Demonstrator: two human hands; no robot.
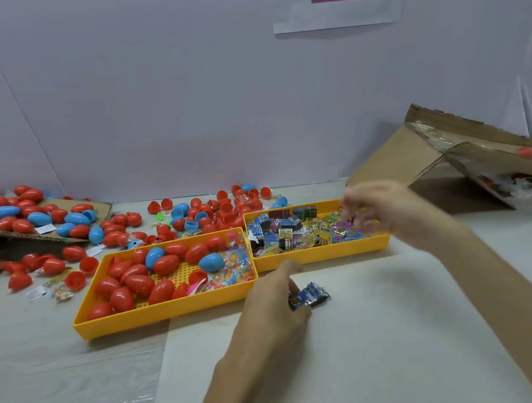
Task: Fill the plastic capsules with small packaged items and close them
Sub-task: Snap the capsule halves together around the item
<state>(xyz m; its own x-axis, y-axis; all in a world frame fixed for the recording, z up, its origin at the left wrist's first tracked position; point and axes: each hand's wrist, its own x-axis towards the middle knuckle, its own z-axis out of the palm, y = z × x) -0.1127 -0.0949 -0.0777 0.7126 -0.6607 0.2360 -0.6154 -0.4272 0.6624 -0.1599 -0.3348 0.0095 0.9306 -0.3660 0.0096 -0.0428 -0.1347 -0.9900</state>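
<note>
**Capsules everywhere, packets in easy reach**

Far left of the frame, red and blue capsules (pixel 6 212) sit heaped on a cardboard flap (pixel 101 207) and spill across the table toward the middle, so I figure that's my bulk supply. Next over, the left tray (pixel 167 312) holds a working batch of capsules plus some colourful little toys, close enough to grab from. Lower centre, my left hand (pixel 272 306) pinches one blue packet (pixel 308 296) down on the white sheet (pixel 379 339), parked there ready for a capsule, I guess. Behind it, the right tray (pixel 320 255) is full of packets (pixel 286 232). My right hand (pixel 385 208) hovers over that tray's right end, fingers curled, but it's too blurry to tell if it's got one. Far right, a torn cardboard box (pixel 439 156) leans open.
</note>
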